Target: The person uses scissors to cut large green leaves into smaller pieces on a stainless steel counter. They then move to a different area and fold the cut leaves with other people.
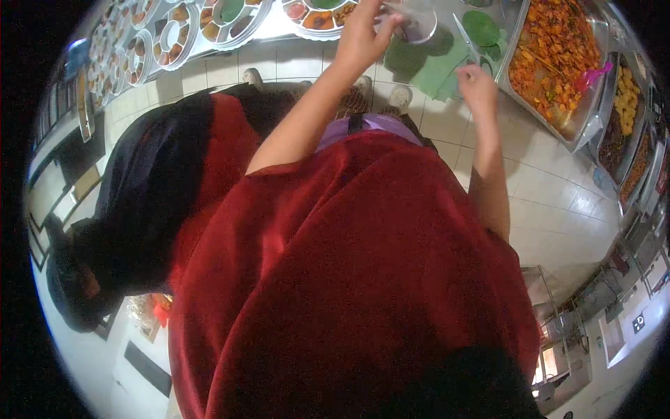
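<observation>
My left hand (366, 31) is raised at the top centre, beside a round clear plastic piece (419, 23); its fingertips are partly cut off by the frame, and I cannot tell whether it grips the plastic. Green leaf pieces (437, 70) lie just right of it at the table's near edge. My right hand (475, 84) is closed around the handle end of a pair of scissors (466, 36), whose blades point away from me over the leaves. A round-cut green leaf (480, 29) lies right of the blades.
Round compartment platters (319, 21) of food line the table to the left. At the right stand a large metal tray (510, 68) of orange-red food and further trays (623, 131). A person in dark clothing and red (152, 157) bends close on my left. Tiled floor (534, 173) shows below.
</observation>
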`<state>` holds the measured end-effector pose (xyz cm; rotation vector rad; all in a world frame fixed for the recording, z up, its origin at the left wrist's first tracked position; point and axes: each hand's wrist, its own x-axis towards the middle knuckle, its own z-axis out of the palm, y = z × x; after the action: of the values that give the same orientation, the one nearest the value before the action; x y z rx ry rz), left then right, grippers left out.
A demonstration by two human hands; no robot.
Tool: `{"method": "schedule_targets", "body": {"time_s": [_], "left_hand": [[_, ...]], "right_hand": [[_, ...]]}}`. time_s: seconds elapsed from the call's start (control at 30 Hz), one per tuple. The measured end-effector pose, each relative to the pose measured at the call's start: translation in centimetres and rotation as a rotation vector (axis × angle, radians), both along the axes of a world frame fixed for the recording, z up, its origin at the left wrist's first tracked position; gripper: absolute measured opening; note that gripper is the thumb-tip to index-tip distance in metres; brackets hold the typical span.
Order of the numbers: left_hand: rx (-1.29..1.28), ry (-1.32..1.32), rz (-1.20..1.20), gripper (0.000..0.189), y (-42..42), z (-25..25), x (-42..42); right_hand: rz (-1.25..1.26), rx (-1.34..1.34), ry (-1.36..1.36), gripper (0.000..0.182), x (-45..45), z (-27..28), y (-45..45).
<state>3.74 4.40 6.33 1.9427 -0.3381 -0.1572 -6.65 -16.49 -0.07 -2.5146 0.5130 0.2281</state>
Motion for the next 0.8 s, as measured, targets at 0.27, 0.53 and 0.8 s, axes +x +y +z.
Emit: {"method": "schedule_targets", "body": {"time_s": [0.27,0.53,0.8], "left_hand": [[0.372,-0.358,-0.345,0.027,-2.7,-5.0,-1.5],[0.487,-0.322,-0.389,0.028,-3.2,-5.0,-2.3],[0.545,-0.322,-0.425,0.029,-3.9,-5.0,-2.2]], "right_hand": [[-0.179,0.140,-0.203,0.023,-2.3,-1.6,0.8],[-0.152,0.063,-0.275,0.022,-3.3,-1.2,-0.5],[-0.328,0.313,-0.344,0.019,-2.4,-2.3,0.4]]}}
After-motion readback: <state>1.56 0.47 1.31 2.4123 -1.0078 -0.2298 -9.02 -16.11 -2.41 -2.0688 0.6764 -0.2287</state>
